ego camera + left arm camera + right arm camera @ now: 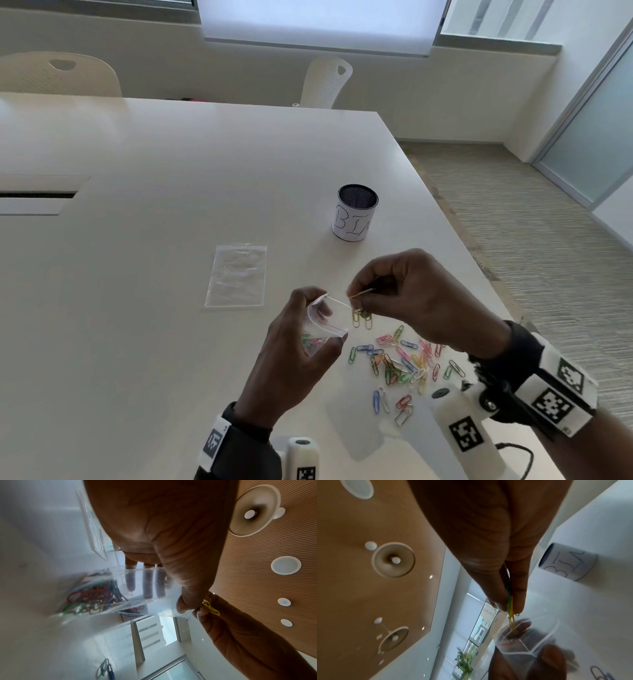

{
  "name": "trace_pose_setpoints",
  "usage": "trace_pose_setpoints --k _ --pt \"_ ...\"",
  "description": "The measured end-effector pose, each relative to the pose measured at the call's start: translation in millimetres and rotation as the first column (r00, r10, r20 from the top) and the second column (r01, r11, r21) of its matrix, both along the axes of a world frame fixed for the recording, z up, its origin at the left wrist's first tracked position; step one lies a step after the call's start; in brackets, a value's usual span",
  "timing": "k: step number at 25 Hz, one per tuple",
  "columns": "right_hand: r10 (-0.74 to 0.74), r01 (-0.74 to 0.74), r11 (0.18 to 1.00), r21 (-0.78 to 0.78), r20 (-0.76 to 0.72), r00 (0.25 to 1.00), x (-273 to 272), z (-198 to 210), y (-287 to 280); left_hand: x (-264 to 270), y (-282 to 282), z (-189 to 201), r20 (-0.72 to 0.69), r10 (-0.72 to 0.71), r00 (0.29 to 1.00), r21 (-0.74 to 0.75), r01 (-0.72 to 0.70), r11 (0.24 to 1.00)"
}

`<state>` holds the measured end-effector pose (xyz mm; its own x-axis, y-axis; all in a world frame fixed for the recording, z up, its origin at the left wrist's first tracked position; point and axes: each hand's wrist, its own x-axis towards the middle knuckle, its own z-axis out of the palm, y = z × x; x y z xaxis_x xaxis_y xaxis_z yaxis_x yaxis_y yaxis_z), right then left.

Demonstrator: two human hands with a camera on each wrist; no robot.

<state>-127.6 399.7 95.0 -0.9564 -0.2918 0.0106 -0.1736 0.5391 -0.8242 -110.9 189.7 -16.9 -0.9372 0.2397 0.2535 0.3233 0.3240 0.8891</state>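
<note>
Marker bands [548, 387] on both wrists fill the bottom of my head view, and just past them my left hand [291, 353] grips a small clear bag [323, 323] above the worktop [171, 154]. The thumb is on the near side and the fingers curl behind it, the bag's mouth is held open towards the right, and coloured clips [92, 596] are bunched in its bottom. My right hand [411, 294] pinches a few yellow paper clips [361, 317] between thumb and fingertips; they hang just beside the rim of the open mouth, and from the right wrist view I see a green one among them. I cannot tell whether they touch the plastic. Many-coloured loose paper clips [404, 363] lie scattered on the worktop below the right hand. Farther off, a flat clear bag [236, 275] lies to the left, and a mesh cup [354, 214] wrapped in paper marked BIN stands upright beyond both hands
</note>
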Motion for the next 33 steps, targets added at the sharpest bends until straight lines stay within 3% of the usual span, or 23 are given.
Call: trace_pose_setpoints --k 4,9,14,17,20,24,28,30,33 --pt "0.087 -0.064 0.988 0.143 -0.158 0.984 -7 -7 -25 0 0 3 0.03 0.007 1.0 0.003 -0.007 1.0" --pt "0.154 -0.124 0.971 0.204 -0.139 0.978 -9 -10 -28 1 0 6 0.034 0.027 0.999 0.014 -0.027 1.0" --pt "0.112 -0.088 0.98 0.177 -0.134 0.985 -5 3 -20 0 -1 4 0.018 0.02 1.0 0.017 -0.02 1.0" --pt "0.009 0.015 0.992 0.123 -0.194 0.981 -9 7 -7 1 -1 4 0.012 0.007 1.0 0.025 -0.007 1.0" --pt "-0.055 0.105 0.973 0.207 -0.234 0.971 -19 -15 15 0 -1 3 -0.001 0.008 1.0 0.029 -0.008 1.0" --pt "0.151 -0.144 0.925 0.352 0.009 0.989 -13 -68 26 -1 -2 1 -0.011 0.003 1.0 0.02 -0.003 1.0" --pt "0.397 -0.344 0.814 0.468 -0.015 0.918 1 -98 19 -1 -2 0 -0.01 0.012 1.0 0.008 -0.012 1.0" --pt "0.454 -0.375 0.768 0.518 -0.029 0.89 3 -102 25 -1 -2 1 -0.004 0.015 1.0 0.016 -0.015 1.0" --pt "0.397 -0.323 0.758 0.567 -0.008 0.918 1 -97 46 0 -3 1 0.001 0.015 1.0 0.028 -0.015 0.999"
